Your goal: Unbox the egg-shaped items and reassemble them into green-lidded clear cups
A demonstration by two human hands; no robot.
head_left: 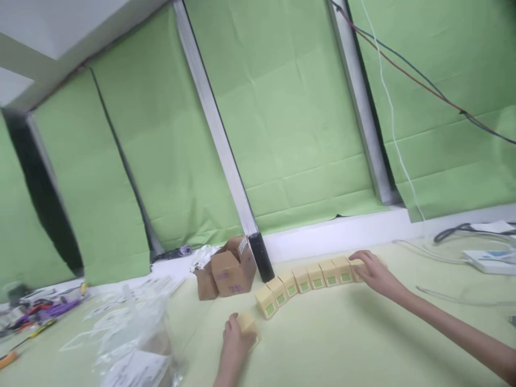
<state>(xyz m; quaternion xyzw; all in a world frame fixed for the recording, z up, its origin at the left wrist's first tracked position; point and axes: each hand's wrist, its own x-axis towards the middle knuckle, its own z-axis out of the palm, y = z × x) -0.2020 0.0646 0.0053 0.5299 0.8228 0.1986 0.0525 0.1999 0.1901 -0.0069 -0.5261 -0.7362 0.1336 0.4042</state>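
One box [245, 322] grasped in left hand [234, 341] near left end of box row [304, 279]; right hand [374, 273], forearm [457, 332] slanted, arches over box row's right end, grip unclear.

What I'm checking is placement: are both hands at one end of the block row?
No: the left hand is by the row's left end, the right hand at its right.

pale yellow boxes [330, 271]: at least 9 | hands [235, 344]: 2 | cardboard box [231, 276]: 1 | black cylinder [261, 258]: 1
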